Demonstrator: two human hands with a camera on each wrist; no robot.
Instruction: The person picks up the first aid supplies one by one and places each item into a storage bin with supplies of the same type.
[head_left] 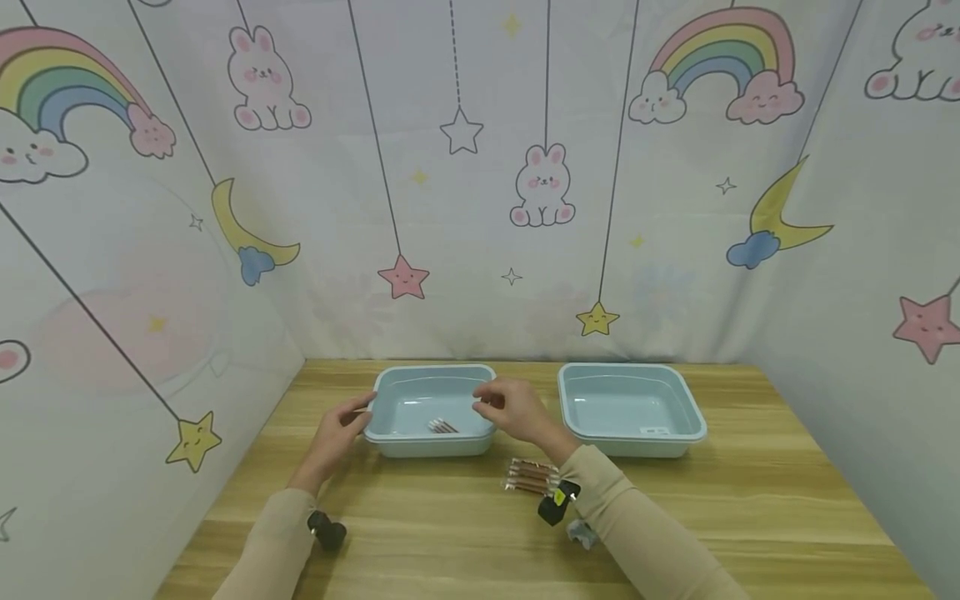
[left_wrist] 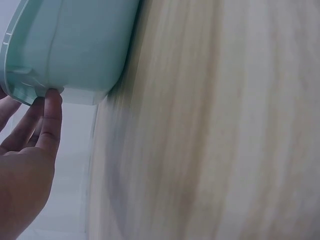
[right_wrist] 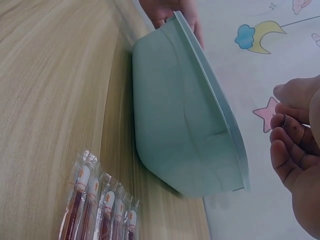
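Observation:
At the left tub (head_left: 431,447), my left hand (head_left: 335,437) touches the left end of the rim with fairly straight fingers; the left wrist view shows its fingertips (left_wrist: 53,95) against the tub's end. Above the tub's right end is my right hand (head_left: 517,410), thumb and forefinger apart. In the right wrist view the right hand (right_wrist: 300,145) has loosely bent fingers and nothing in them. Several thin wrapped sticks (head_left: 442,426) lie inside the left tub. More wrapped sticks (head_left: 531,476), brown with white ends, lie side by side on the table by my right forearm.
A second light blue tub (head_left: 637,447) stands to the right, with a small label inside. A small grey-blue item (head_left: 581,533) lies beside my right sleeve. Printed cloth walls (head_left: 465,225) enclose the wooden table (head_left: 420,525) at the back and both sides.

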